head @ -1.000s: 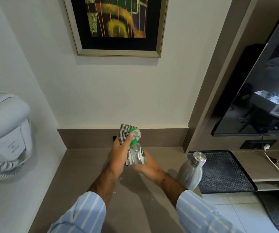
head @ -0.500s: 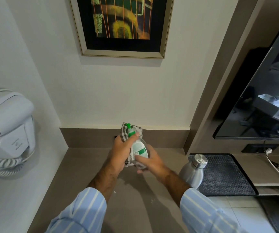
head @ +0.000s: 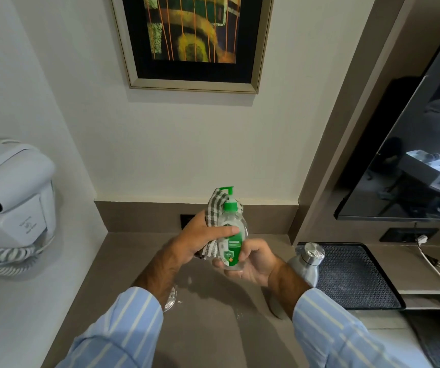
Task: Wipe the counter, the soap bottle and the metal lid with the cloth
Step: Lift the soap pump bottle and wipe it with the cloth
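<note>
Soap bottle: the soap bottle [head: 231, 235] is up in the air above the counter [head: 123, 264], upright, green pump on top, label facing the camera.
Right hand: the right hand [head: 250, 261] cups the base from below, fingers closed around the bottom of the bottle.
Left hand: the left hand [head: 203, 239] is clamped on the striped cloth [head: 213, 221], pressing it against the bottle's left side and back, thumb lying across the front.
Handling: small, clear plastic, likely light and a bit squashy; smooth walls could turn slippery if wet, so the base is the safe place to hold. The pump head looks like the weak spot, best wiped gently and not used as a handle. The cloth is soft and wraps easily.
Metal lid: something round and shiny [head: 170, 298] lies on the counter, half hidden under the left forearm; probably the lid, though I cannot be sure.
Nearby: a steel flask [head: 305, 264] stands just right of the hands, beside a black mat [head: 357, 277].
Change: a second ago the cloth bunched over the pump top; now the pump stands clear and the cloth sits lower, along the body.
</note>
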